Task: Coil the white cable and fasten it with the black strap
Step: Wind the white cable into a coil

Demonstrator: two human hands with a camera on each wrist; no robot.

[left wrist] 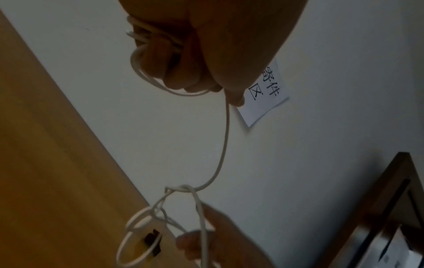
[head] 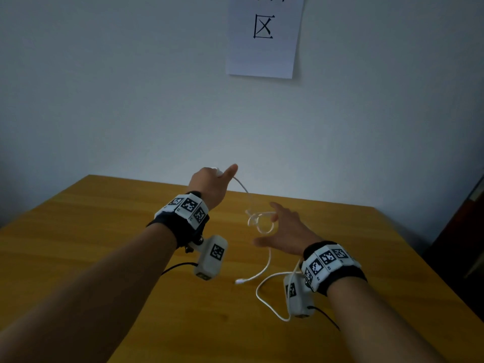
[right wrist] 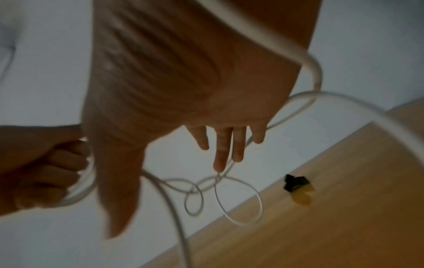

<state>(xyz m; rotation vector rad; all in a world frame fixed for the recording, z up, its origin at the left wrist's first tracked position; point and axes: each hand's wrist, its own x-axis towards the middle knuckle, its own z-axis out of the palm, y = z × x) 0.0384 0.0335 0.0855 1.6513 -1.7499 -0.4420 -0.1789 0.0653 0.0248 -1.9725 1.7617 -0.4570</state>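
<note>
wooden table (head: 104,231) against pale wall | left hand (head: 212,184) grips white cable (head: 245,189) coils | right hand (head: 286,231) fingers spread, touching tangled loop | black strap (right wrist: 294,182) on table

Both forearms are left bare, with no sleeves. Each wrist is wrapped in a black band (head: 180,226), over which a ring of white panels (head: 187,206) printed with black square-coded markers is fitted; the same is seen on the right wrist (head: 327,260). A white box-shaped camera housing (head: 210,258) bearing one such marker is hung under the left wrist, a matching one (head: 297,297) is carried under the right, and a thin black lead (head: 178,266) is trailed from each.
</note>
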